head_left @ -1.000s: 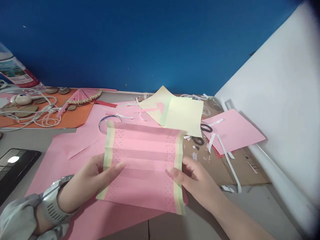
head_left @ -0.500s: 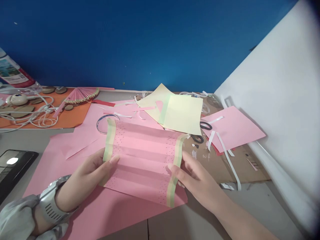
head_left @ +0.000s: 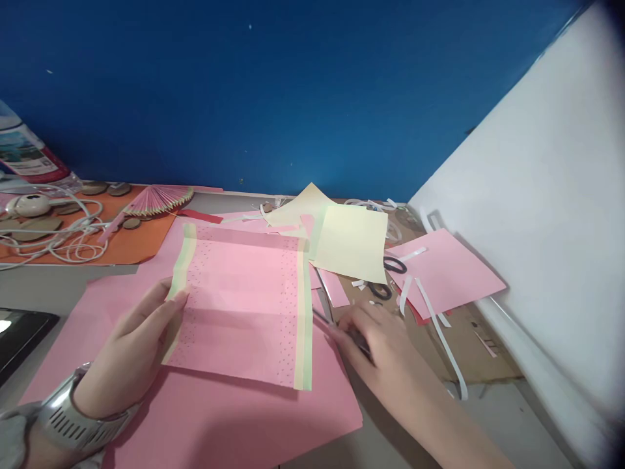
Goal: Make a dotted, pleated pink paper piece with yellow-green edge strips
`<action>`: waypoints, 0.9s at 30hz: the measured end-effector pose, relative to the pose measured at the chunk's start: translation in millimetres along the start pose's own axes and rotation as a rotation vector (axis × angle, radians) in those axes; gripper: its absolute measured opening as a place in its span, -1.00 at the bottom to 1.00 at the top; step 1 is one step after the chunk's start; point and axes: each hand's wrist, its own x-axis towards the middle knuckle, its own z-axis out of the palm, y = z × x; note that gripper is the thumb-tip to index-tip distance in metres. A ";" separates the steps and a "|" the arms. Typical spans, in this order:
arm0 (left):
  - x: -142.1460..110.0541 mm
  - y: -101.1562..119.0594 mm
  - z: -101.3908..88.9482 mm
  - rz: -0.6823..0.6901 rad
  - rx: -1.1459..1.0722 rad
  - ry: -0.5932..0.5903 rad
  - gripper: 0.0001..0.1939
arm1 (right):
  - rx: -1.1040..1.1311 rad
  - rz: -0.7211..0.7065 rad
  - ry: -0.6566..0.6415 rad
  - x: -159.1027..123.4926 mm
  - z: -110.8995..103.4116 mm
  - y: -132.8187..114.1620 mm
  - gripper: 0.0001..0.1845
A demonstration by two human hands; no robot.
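My left hand [head_left: 139, 339], with a pale watch on its wrist, pinches the left edge of a creased pink paper sheet [head_left: 237, 293]. Green and pale-yellow bands run down both sides of this sheet, with rows of small dark marks beside them. It is tilted up over a larger pink sheet [head_left: 273, 417]. To its right, my right hand [head_left: 375, 345] is closed around a slim dark pen-like tool [head_left: 322, 318]; the fingers hide most of it, so its exact kind is unclear. The tool's thin end points left, close to the sheet's right edge.
Yellow paper [head_left: 351, 241] and scissors with black handles [head_left: 381, 290] lie behind my right hand. Pink paper [head_left: 449, 270] and white strips [head_left: 442, 339] rest on cardboard [head_left: 469, 365]. A pleated pink fan [head_left: 156, 200], white cables [head_left: 73, 241] and a phone [head_left: 24, 339] are leftward.
My right hand has let go of the creased sheet and now grips the slim dark tool. My left hand has shifted left with the sheet, which looks flatter.
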 end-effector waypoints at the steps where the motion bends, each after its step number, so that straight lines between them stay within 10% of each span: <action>1: -1.5 1.7 2.5 -0.037 -0.051 -0.027 -0.75 | -0.035 0.024 0.050 1.6 -2.1 3.7 -0.74; 9: -10.3 -0.3 9.9 -0.212 -0.307 -0.200 -0.71 | -0.131 0.191 0.420 4.2 -13.6 24.8 -0.65; 16: -22.0 14.4 19.9 -0.100 -0.248 -0.368 -0.78 | 0.811 0.168 -0.165 -6.2 -13.3 -14.3 -0.59; 27: -18.9 6.0 17.5 -0.056 -0.111 -0.461 -0.76 | 0.788 0.251 -0.095 -3.0 -4.3 -14.5 -0.61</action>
